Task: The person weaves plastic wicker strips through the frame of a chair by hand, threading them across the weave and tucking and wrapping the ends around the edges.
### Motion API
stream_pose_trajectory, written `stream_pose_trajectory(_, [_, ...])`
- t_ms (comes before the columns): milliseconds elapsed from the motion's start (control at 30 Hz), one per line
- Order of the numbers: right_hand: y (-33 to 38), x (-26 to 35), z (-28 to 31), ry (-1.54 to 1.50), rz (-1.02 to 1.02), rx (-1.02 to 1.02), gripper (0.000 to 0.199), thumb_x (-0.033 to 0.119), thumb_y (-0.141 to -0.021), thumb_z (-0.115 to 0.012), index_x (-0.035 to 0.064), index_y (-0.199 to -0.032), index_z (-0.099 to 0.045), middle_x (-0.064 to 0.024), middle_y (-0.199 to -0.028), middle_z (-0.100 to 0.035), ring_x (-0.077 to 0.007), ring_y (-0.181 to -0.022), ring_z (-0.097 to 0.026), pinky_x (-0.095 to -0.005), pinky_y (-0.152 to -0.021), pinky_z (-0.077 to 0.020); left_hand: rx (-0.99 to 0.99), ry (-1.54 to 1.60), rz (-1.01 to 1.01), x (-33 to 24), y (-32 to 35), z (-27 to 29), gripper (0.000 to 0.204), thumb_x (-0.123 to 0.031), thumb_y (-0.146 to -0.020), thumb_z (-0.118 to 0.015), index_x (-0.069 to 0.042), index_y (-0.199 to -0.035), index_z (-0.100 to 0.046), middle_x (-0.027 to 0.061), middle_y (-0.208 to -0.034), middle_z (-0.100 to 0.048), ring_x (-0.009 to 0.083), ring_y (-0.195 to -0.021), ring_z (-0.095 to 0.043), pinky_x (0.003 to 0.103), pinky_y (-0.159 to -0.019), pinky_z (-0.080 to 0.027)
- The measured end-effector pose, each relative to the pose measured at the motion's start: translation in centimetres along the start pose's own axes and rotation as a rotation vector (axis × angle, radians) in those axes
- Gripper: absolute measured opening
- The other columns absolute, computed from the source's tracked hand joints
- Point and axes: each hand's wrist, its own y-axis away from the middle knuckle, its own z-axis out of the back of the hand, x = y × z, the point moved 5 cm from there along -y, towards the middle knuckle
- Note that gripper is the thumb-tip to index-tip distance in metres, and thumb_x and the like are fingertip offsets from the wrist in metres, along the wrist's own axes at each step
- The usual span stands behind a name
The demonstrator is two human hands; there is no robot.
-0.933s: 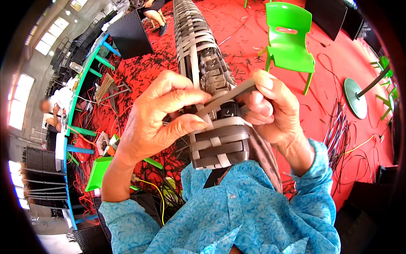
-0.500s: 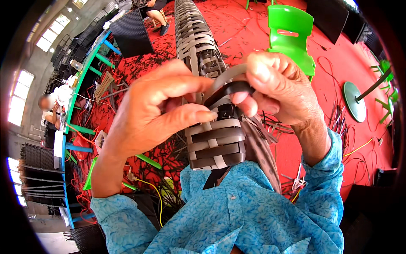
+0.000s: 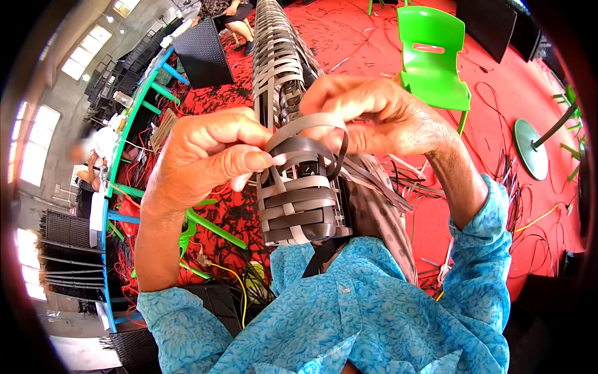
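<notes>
A long, narrow frame wrapped in woven flat strips, grey and dark brown, runs from my lap toward the far side. Over its near part, a grey flat strip arches up in a loose loop. My left hand is at the frame's left side, thumb and forefinger pinched on the strip by a pale end. On the other side, my right hand is closed around the strip at the loop's right, its fingertips partly hidden behind it. Loose strip ends trail off the frame's right side.
A green plastic chair stands far right on the red floor, with a round green base beyond it. Strip scraps and cables litter the floor. At left is a green-and-blue bench; a person sits at the far left.
My right hand has moved left and turned, its fingers now over the frame. The strip's loop stands more open between my hands. My left hand has shifted slightly left.
</notes>
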Motion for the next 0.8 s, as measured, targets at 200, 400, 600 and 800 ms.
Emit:
stream_pose_trajectory(200, [-0.8, -0.9, -1.1, 0.179, 0.073, 0.171, 0.021, 0.019, -0.089, -0.064, 0.0058, -0.106, -0.068, -0.0085, -0.109, -0.061, -0.0217, -0.099, -0.057, -0.0355, -0.085, -0.0471, -0.087, -0.094, -0.067, 0.5, 0.2, 0.2, 0.014, -0.014, -0.088, -0.067, -0.001, -0.082, -0.064, -0.0028, -0.069, -0.052, 0.0015, -0.055, -0.044, 0.018, -0.047, -0.033])
stream_pose_trajectory(400, [-0.9, -0.7, -1.4, 0.137, 0.037, 0.088, 0.034, 0.032, -0.096, -0.052, 0.0025, -0.104, -0.067, -0.008, -0.096, -0.058, -0.023, -0.094, -0.054, -0.0346, -0.085, -0.0453, -0.198, -0.092, -0.1, -3.5, -3.6, -0.4, 0.02, -0.017, -0.089, -0.064, 0.002, -0.096, -0.063, 0.0039, -0.081, -0.059, 0.0014, -0.054, -0.042, 0.015, -0.048, -0.031])
stream_pose_trajectory(600, [-0.5, -1.1, -1.4, 0.006, -0.173, 0.032, 0.019, 0.014, -0.088, -0.065, 0.0022, -0.103, -0.067, -0.0078, -0.11, -0.062, -0.0186, -0.1, -0.058, -0.0334, -0.088, -0.0482, 0.199, 0.246, 0.099, -4.2, -7.6, -3.3, 0.017, -0.015, -0.089, -0.062, 0.001, -0.091, -0.063, 0.0027, -0.076, -0.062, 0.0026, -0.059, -0.048, 0.015, -0.051, -0.034])
stream_pose_trajectory(800, [-0.9, 0.2, -0.8, 0.299, 0.099, -0.266, 0.022, 0.015, -0.073, -0.079, 0.0023, -0.082, -0.063, -0.0059, -0.096, -0.065, -0.0152, -0.083, -0.058, -0.0312, -0.07, -0.0488, -0.092, -0.259, -0.128, -4.6, -5.5, -1.9, 0.021, -0.02, -0.087, -0.066, 0.0, -0.082, -0.066, -0.0008, -0.07, -0.057, -0.0001, -0.056, -0.044, 0.015, -0.048, -0.031])
